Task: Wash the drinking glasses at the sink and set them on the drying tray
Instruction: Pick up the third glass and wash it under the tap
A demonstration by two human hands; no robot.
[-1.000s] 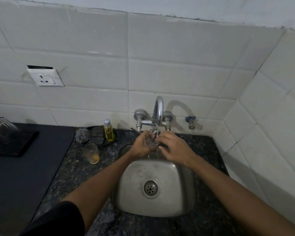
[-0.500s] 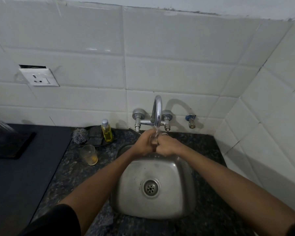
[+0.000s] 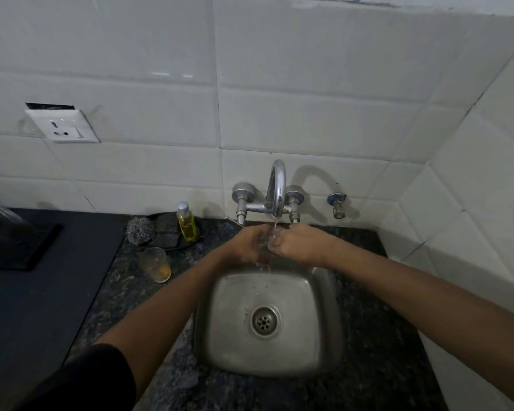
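L grip (image 3: 245,243) curled, R grip (image 3: 297,243) curled, knuckles touching

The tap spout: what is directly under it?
Under the tap spout a thin stream of water falls onto a clear drinking glass held between the left hand and right hand, above the steel sink. The hands cover most of the glass.

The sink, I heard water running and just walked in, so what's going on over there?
A person is rinsing a drinking glass under the running tap, over the steel sink. The left hand grips the glass and the right hand is closed against it; the fingers are hard to make out. Another glass, with orange residue at the bottom, waits unwashed on the counter to the left, near a yellow soap bottle and a scrubber.
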